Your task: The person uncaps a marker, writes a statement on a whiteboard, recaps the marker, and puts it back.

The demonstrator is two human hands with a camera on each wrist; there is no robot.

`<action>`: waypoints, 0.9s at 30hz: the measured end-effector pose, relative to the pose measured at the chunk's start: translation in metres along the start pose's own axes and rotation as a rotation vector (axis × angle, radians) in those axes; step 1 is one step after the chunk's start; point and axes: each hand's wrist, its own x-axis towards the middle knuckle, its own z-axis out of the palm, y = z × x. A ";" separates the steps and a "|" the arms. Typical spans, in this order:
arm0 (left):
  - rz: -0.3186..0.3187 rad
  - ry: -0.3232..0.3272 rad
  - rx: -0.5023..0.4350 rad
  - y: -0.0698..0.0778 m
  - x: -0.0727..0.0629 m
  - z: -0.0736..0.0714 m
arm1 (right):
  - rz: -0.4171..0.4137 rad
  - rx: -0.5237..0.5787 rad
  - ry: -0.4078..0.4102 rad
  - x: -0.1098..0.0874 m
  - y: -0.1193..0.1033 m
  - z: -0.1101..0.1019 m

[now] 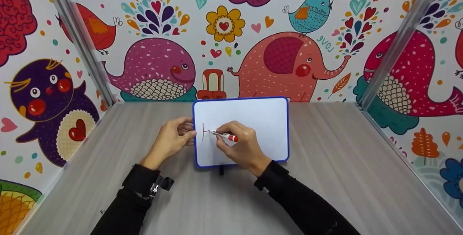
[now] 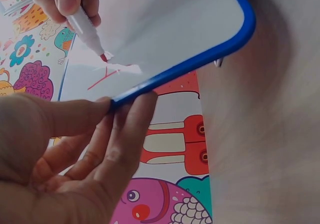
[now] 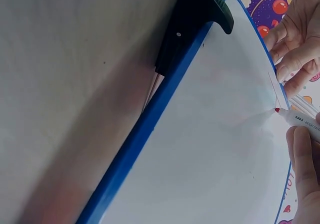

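A whiteboard [image 1: 269, 130] with a blue frame leans on a stand. My left hand [image 1: 171, 137] pinches its left edge, thumb at the front and fingers behind, as the left wrist view shows. Between the thumb and fingers of my right hand [image 1: 244, 146] is a white marker [image 1: 230, 137] with a red end. Its red tip [image 2: 104, 58] is at the board's surface, close to the left edge. There a red upright line [image 1: 203, 135] carries a short stroke running right from its middle. Past the strokes, the writing surface is white.
A black stand clip [image 3: 192, 24] grips the board's lower edge. The grey wood-grain table [image 1: 325, 177] spreads around it. Walls with cartoon animals, among them an elephant [image 1: 260, 79], close in the back and both sides, with metal posts [image 1: 401, 39] at the corners.
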 end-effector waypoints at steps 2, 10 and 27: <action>0.002 0.001 -0.001 0.000 0.000 0.000 | 0.000 -0.001 -0.001 0.000 0.000 -0.001; -0.015 -0.004 0.000 0.000 0.001 0.001 | -0.003 -0.007 0.027 0.003 -0.002 -0.003; -0.025 -0.016 -0.005 0.000 0.000 0.000 | 0.001 -0.035 0.056 0.011 0.000 -0.002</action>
